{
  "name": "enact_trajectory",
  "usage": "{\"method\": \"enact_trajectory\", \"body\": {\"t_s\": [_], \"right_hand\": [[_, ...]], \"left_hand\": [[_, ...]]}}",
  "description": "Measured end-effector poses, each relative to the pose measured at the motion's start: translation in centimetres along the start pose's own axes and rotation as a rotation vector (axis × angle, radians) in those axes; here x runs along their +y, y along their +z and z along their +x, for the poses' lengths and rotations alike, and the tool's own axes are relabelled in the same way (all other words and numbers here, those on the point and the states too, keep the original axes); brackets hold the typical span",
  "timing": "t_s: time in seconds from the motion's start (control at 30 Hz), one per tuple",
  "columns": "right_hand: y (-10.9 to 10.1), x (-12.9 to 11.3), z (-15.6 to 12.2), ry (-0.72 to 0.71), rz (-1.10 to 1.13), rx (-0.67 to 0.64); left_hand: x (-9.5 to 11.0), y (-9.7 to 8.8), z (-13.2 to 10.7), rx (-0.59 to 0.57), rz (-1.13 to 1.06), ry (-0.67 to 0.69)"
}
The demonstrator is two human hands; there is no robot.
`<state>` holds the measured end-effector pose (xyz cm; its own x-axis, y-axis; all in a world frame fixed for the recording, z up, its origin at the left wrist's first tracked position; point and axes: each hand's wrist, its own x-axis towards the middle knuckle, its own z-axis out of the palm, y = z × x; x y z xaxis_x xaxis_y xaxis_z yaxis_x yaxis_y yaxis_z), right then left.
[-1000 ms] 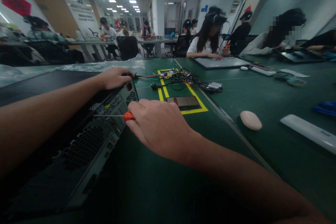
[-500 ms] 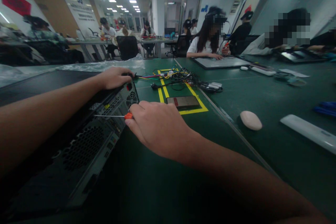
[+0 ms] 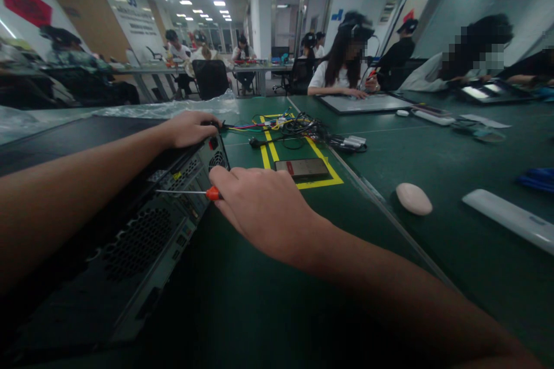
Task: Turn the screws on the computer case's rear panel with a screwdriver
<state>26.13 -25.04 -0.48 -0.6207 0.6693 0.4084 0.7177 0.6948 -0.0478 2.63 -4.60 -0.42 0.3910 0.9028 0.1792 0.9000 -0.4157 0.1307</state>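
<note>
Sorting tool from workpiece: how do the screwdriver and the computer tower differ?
Size: the screwdriver is small and slim; the computer tower is a bulky box.
Colour: the screwdriver is orange and metallic; the computer tower is mostly dark.
Support: the right grip holds the screwdriver up; the computer tower sits on the green table.
Shared: each has a hand on it.

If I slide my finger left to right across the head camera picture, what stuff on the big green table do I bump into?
Black computer case → tangle of black cables → pale mouse-shaped object → long white bar-shaped object.
</note>
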Motion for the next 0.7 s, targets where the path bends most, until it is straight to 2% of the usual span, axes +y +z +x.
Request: {"method": "enact_trajectory", "body": {"t_s": [0.7], "right_hand": [[-0.85,-0.49,-0.15,-0.024,0.044,-0.066]], "left_hand": [[-0.10,0.03,0.15,0.005,0.003,0.034]]}}
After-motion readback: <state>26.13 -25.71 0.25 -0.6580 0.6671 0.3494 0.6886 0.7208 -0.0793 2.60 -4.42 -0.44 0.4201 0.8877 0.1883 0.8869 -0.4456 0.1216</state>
